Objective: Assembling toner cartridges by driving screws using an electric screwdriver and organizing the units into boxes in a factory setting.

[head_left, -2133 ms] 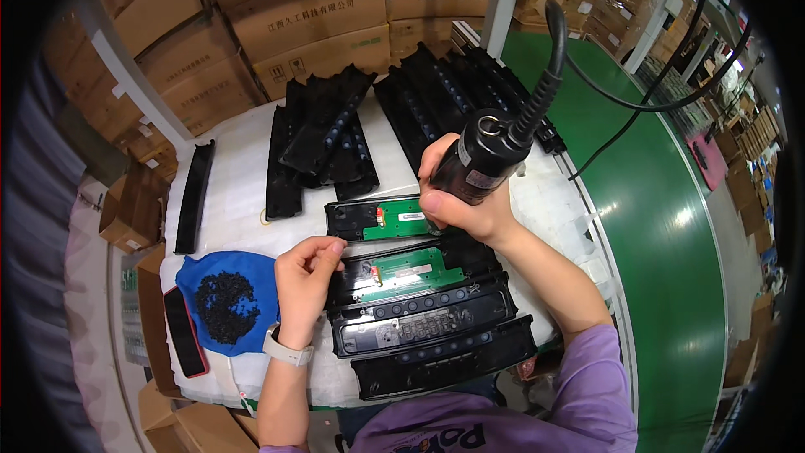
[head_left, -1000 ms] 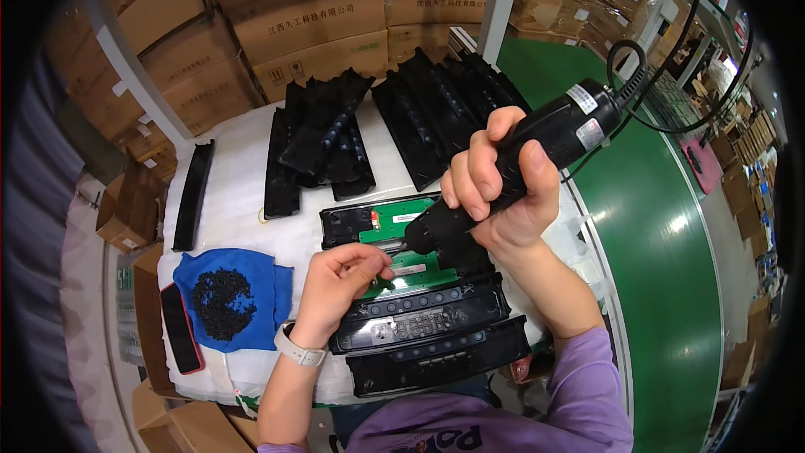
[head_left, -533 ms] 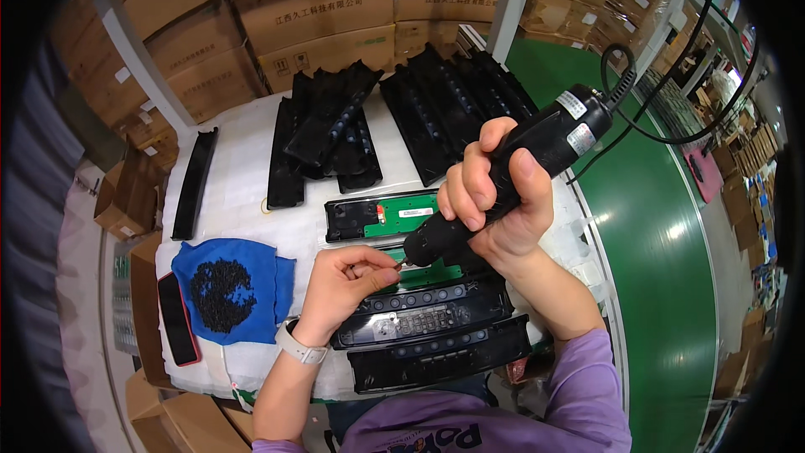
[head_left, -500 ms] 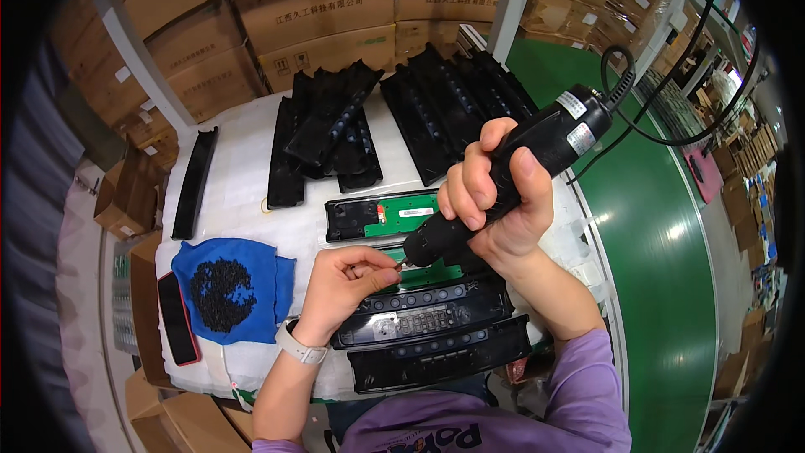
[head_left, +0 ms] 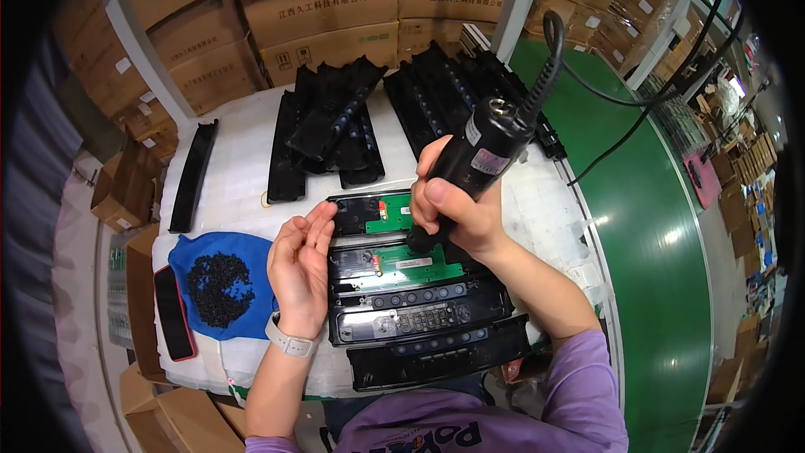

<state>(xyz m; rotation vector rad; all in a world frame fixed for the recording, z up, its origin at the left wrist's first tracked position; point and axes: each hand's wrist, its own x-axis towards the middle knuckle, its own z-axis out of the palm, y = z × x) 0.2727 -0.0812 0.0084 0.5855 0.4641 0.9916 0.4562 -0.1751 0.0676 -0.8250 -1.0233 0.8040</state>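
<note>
My right hand [head_left: 461, 210] is wrapped round a black corded electric screwdriver [head_left: 485, 151], its nose pointing down at a green circuit board [head_left: 428, 262] in a black plastic panel [head_left: 348, 264]. The bit's tip is hidden. My left hand [head_left: 300, 273] is open, fingers stretched, beside the left ends of the panels and holding nothing I can see. Just beyond, another black panel [head_left: 355, 216] carries a green board. Nearer me lie a panel with round buttons and a clear section [head_left: 419, 316] and a further black panel [head_left: 444, 359].
Small black screws [head_left: 216, 289] lie on a blue cloth [head_left: 260, 252] at left, beside a red-edged phone [head_left: 173, 315]. Black panels are piled at the back [head_left: 331, 117] and back right [head_left: 428, 105]. One long panel [head_left: 194, 176] lies far left. The screwdriver's cord [head_left: 545, 75] loops right.
My left hand has drawn back left from the screwdriver's tip and opened. The screwdriver in my right hand has moved left and stands more upright over the board.
</note>
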